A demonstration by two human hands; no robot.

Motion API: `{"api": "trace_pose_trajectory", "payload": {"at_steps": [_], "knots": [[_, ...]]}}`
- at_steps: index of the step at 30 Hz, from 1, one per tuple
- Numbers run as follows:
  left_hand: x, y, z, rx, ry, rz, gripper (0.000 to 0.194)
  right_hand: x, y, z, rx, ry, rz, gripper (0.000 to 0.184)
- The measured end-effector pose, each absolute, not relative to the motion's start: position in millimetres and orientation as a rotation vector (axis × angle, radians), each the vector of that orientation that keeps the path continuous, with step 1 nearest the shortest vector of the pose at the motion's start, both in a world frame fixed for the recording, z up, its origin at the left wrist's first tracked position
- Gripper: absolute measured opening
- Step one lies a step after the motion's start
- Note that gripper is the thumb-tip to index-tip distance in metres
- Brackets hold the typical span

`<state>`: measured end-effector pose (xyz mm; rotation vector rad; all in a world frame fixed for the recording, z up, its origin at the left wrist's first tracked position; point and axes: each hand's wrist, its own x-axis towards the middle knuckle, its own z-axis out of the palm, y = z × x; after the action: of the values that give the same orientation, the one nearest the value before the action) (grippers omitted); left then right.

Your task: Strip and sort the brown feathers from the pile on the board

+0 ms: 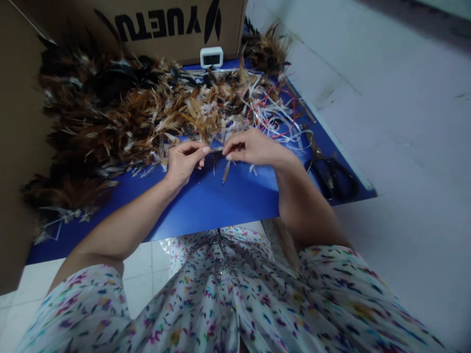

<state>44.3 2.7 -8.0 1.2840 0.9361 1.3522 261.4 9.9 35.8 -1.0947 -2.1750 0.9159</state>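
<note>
Between my two hands a thin feather [216, 150] is stretched level, just above the blue tabletop [221, 196]. My left hand [186, 159] pinches one end of it between thumb and forefinger. The other end is in the bent, closed fingers of my right hand [252, 147]. Small feather bits [226, 172] hang or lie just below the right fingertips. Behind both hands spreads a big heap of brown, black and white feathers [158, 108].
White and red plastic strips [274, 115] lie tangled at the right. Black-handled scissors [333, 176] rest near the right edge. A small white digital clock [212, 58] stands before a cardboard box [165, 24]. Feather bunches [69, 196] lie at the front left and back right.
</note>
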Motion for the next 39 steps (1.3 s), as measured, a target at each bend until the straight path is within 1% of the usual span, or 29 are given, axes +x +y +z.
{"api": "trace_pose_trajectory", "payload": {"at_steps": [4,7,11,16,20,26,28,30,34,39], "knots": [[44,5,-9,1.257,0.938,1.386,0.039,258,3,41,-1.132,-2.482,0.895,0.014],[43,5,-9,1.266,0.936,1.384,0.038,252,0,41,-1.114,-2.616,0.851,0.014],[42,5,-10,1.288,0.956,1.365,0.035,245,-4,40,-1.110,-2.728,0.827,0.009],[42,5,-11,1.278,0.971,1.351,0.033,241,-8,38,-1.222,-2.768,0.803,0.012],[42,6,-10,1.270,0.943,1.349,0.034,244,-8,42,-1.180,-2.646,0.865,0.012],[43,4,-6,1.201,0.901,1.283,0.036,252,-6,46,-1.090,-2.134,0.870,0.002],[43,3,-5,1.170,0.891,1.255,0.037,253,-4,44,-1.036,-2.037,0.856,0.004],[43,2,-3,1.157,0.876,1.226,0.037,252,-2,41,-0.996,-2.007,0.789,0.008],[44,-1,0,1.134,0.844,1.176,0.038,251,1,37,-0.922,-2.075,0.525,0.013],[46,-4,3,1.094,0.829,1.139,0.039,250,3,32,-0.861,-2.163,0.307,0.013]]}}
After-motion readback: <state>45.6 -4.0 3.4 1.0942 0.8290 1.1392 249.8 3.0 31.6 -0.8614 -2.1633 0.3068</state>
